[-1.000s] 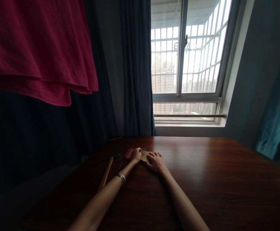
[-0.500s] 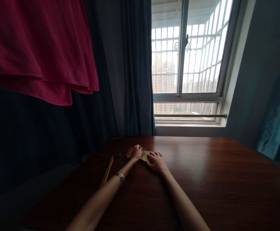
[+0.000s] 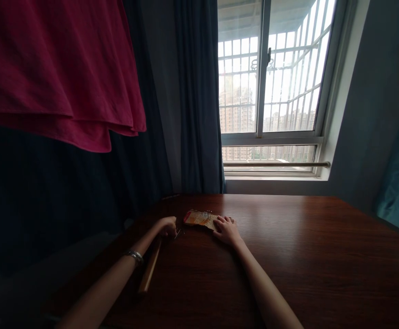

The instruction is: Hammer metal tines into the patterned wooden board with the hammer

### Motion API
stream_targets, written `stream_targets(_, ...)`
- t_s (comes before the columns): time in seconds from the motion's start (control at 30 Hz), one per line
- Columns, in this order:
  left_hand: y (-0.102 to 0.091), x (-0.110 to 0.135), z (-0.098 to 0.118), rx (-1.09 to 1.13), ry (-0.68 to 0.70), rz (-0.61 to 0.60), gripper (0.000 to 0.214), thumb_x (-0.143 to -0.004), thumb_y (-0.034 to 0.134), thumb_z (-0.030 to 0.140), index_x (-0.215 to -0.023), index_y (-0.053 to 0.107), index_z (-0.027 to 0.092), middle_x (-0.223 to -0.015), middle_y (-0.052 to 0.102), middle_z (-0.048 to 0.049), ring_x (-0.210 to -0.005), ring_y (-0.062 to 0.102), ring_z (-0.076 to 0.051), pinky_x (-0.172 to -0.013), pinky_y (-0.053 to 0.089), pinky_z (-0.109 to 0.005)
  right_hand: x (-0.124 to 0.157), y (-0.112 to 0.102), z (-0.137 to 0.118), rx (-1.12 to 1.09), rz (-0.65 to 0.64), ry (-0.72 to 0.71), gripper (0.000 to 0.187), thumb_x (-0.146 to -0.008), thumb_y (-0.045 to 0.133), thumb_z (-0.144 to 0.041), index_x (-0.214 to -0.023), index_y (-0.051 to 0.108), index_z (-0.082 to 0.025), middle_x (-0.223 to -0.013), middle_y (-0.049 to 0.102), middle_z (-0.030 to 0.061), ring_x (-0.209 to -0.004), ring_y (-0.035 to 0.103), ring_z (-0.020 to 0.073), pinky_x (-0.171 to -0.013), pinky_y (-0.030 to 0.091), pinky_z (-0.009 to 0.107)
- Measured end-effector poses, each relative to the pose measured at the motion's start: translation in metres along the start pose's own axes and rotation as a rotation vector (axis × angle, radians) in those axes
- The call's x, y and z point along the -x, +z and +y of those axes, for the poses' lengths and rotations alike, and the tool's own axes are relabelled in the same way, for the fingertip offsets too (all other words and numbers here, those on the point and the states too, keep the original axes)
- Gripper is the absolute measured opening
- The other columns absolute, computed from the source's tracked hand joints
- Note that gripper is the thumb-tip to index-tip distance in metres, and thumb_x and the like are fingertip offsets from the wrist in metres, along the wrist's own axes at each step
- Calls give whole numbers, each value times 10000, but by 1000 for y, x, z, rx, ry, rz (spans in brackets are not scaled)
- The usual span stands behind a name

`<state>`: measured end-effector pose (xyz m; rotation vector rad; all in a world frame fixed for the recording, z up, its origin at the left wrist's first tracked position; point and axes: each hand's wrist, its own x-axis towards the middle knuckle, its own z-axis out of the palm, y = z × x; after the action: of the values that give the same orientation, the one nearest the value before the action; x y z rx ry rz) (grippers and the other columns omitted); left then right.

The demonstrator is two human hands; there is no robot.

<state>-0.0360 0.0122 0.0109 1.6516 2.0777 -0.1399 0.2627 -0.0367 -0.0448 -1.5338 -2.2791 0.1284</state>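
A flat, yellowish patterned piece (image 3: 199, 218) with a red left end lies on the table, several thin dark prongs standing up along its far side. My right hand (image 3: 227, 230) rests on its right part, fingers spread and laid flat over it. To the left, my left hand (image 3: 167, 226) is closed with its fingers curled down, low over the table at the head end of a hammer. The hammer's wooden handle (image 3: 149, 269) points toward me; its head is hidden by the hand. A thin metal rod (image 3: 178, 234) shows beside the fingertips; whether they grip it is unclear.
The dark wooden table (image 3: 288, 256) reaches to the wall below a barred window (image 3: 271, 91). A dark blue curtain (image 3: 201, 100) hangs behind its left side. A pink cloth (image 3: 55, 77) hangs at the upper left.
My left hand has left the patterned piece and moved left, down to the hammer's head and the thin rod. My right hand stays on the piece. The view has shifted slightly.
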Motion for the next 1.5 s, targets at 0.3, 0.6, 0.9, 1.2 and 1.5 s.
stream_targets(0.3, 5, 0, 34, -68, 262, 292, 169, -526, 730, 235, -629, 624, 154, -731, 683, -67, -748, 648, -225, -640, 465, -257, 0, 1, 1, 8, 17, -30, 532, -780, 485, -500, -1291, 441, -359, -1398, 420, 14, -1242, 327, 295, -991, 207, 483)
stream_targets(0.6, 59, -18, 103, 194, 628, 487, 261, -802, 516, 228, -1012, 661, 172, -1041, 668, -69, -953, 600, -165, -847, 414, -216, 0, -1, -1, 17, 12, -9, 534, -774, 488, -505, -1287, 444, -364, -1407, 409, 4, -1252, 315, 299, -992, 203, 483)
stream_targets(0.9, 72, -22, 120, 348, 506, 497, 196, -849, 484, 181, -811, 673, 148, -896, 698, -55, -837, 617, -136, -729, 424, -197, 0, -2, 0, 9, -8, 0, 542, -768, 489, -513, -1288, 440, -370, -1408, 404, 8, -1250, 304, 309, -977, 210, 497)
stream_targets(1.2, 66, -27, 130, 463, 476, 566, 179, -872, 470, 167, -872, 645, 133, -912, 694, -66, -829, 621, -119, -733, 429, -189, -1, 0, 1, 20, 5, -16, 541, -771, 479, -526, -1287, 441, -368, -1403, 412, 6, -1235, 322, 298, -975, 215, 483)
stream_targets(1.5, 27, -11, 78, 201, 358, 465, 136, -713, 634, 263, -669, 674, 141, -785, 704, -79, -779, 646, -190, -664, 436, -229, -1, 0, 2, 11, -10, -8, 554, -773, 476, -523, -1301, 430, -362, -1412, 403, 6, -1256, 305, 294, -979, 215, 476)
